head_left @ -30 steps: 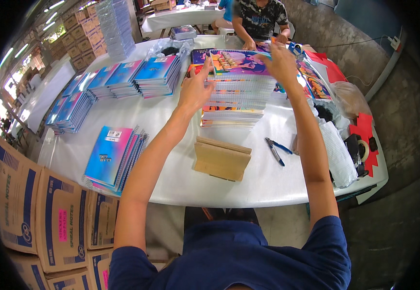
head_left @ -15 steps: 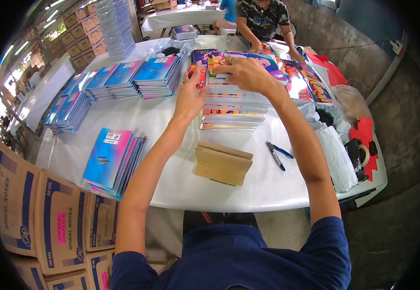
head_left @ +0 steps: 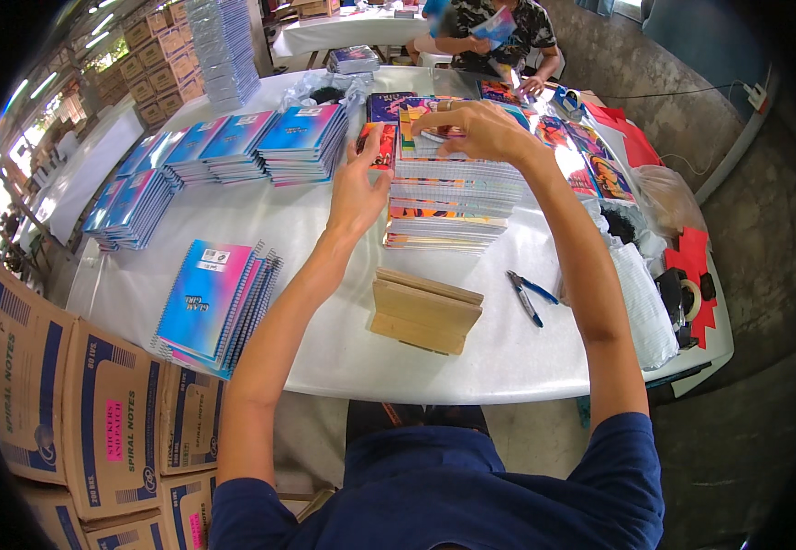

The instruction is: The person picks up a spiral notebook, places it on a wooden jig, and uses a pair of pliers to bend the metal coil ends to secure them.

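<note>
A tall stack of spiral notebooks (head_left: 457, 188) with colourful covers stands on the white table in front of me, its page edges toward me. My left hand (head_left: 361, 188) is at the stack's left side, thumb and fingers apart, beside a red cover (head_left: 382, 148). Over the top of the stack arches my right hand (head_left: 485, 133), its fingers bent and spread near the upper cover. Under these fingers a small whitish patch shows; I cannot make out what it is. Closer to me stands a folded brown cardboard piece (head_left: 425, 312). Blue-handled pliers (head_left: 528, 295) lie to its right.
Blue-pink notebooks (head_left: 301, 133) stand in several piles at the left, with another pile (head_left: 205, 298) nearer. Loose covers (head_left: 590, 151), a white wrapped bundle (head_left: 636, 302) and tape (head_left: 689, 298) are at the right. A co-worker (head_left: 499, 41) sits across; cartons (head_left: 114, 412) stand lower left.
My right hand's fingers have spread and bent more over the stack; my left hand stays at its side. The co-worker has raised a blue-pink item in one hand.
</note>
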Motion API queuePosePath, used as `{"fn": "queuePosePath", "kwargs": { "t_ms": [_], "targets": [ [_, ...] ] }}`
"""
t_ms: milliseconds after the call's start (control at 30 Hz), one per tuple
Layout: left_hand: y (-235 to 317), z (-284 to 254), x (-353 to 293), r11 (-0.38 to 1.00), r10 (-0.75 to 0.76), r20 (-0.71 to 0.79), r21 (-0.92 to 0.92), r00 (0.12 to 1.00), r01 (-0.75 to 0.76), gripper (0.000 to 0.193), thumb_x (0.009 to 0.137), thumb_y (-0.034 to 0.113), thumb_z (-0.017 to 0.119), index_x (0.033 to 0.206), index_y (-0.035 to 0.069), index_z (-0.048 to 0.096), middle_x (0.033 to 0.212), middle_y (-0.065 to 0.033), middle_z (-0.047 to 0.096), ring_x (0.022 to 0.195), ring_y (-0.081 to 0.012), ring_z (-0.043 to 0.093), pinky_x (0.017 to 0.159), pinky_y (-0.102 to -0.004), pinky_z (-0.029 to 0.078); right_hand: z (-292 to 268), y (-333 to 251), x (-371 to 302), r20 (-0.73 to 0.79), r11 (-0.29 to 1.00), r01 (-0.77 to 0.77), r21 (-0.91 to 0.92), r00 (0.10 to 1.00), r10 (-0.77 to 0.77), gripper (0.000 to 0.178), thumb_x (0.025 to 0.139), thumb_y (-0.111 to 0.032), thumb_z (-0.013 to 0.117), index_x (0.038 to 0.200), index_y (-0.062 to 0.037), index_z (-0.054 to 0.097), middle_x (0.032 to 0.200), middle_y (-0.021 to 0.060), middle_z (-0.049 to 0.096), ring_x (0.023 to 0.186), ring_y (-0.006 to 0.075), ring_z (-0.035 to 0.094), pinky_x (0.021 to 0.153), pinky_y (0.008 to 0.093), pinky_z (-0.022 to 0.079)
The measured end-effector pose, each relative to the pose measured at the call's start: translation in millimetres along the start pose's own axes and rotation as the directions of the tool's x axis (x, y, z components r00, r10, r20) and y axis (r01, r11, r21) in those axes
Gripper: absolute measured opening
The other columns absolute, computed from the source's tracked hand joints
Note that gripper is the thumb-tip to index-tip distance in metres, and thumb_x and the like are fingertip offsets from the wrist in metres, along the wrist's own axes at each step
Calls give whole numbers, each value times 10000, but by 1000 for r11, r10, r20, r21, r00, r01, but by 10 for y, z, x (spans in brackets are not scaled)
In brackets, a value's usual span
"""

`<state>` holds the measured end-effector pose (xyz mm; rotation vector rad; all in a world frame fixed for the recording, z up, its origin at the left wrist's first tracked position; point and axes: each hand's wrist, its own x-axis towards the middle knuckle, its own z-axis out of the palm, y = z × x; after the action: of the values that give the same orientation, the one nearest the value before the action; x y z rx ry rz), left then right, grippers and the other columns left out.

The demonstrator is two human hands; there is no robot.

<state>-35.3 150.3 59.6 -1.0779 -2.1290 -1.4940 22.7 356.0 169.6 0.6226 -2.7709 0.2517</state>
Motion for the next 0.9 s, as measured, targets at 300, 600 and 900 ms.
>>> {"fn": "queuePosePath", "kwargs": {
  "t_ms": [300, 600, 900],
  "targets": [
    [2, -8, -33, 999, -43, 15, -26, 999, 43, 729, 834, -12, 617, 1483, 165, 336, 1443, -91, 472, 1392, -264, 341, 1186, -393, 154, 62, 112, 31, -27, 1000, 14, 9, 1000, -14, 411, 732, -117, 740, 1129, -205, 679, 1052, 97, 686, 800, 289, 662, 733, 404, 505],
    [-12, 12, -70, 998, -51, 17, -19, 999, 52, 711, 841, -8, 620, 1472, 195, 364, 1489, -48, 419, 1430, -400, 179, 1156, -422, 225, 80, 156, 36, -67, 997, 71, -37, 995, -73, 422, 756, -124, 703, 1151, -271, 672, 974, 70, 700, 832, 257, 672, 746, 403, 513],
    [-4, 31, -75, 997, -36, 22, -61, 999, 38, 690, 835, -20, 625, 1455, 182, 397, 1511, -14, 389, 1432, -399, 186, 1147, -411, 241, 76, 174, 39, -55, 999, 41, 25, 998, -40, 395, 769, -42, 676, 1135, -191, 683, 1098, 69, 685, 811, 254, 682, 731, 382, 517]
  ]
}}
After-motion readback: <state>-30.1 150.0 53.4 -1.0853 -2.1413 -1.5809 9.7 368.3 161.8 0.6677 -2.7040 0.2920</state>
